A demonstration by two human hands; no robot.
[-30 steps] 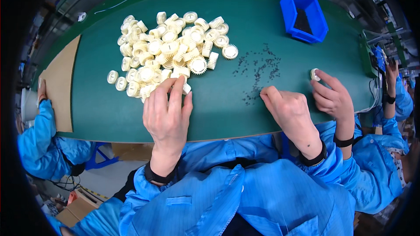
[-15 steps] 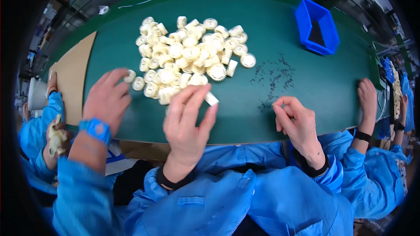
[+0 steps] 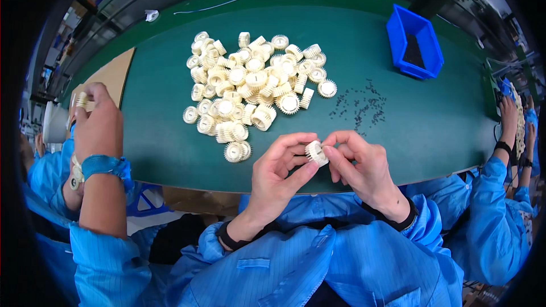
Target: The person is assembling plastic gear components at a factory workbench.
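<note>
Between thumb and fingers of my left hand (image 3: 281, 170) is a cream plastic gear (image 3: 317, 154), held just over the near edge of the green table. My right hand (image 3: 364, 170) is closed in a pinch, its fingertips right at the gear's face. Whatever lies in that pinch is too small or hidden to make out. Beyond my hands, a heap of similar cream gears (image 3: 256, 79) covers the table's middle. Small black pieces (image 3: 364, 105) lie scattered to the right of the heap.
A blue bin (image 3: 426, 71) with dark contents stands at the far right. At left, a co-worker's hand (image 3: 99, 122) with a blue wristband holds a cream gear near a cardboard sheet (image 3: 122, 74). Another person's arm (image 3: 503, 142) reaches in at right.
My left hand has carried the gear rightward, away from the heap, to meet my right hand. The co-worker's hand has drawn back left from the heap with a gear.
</note>
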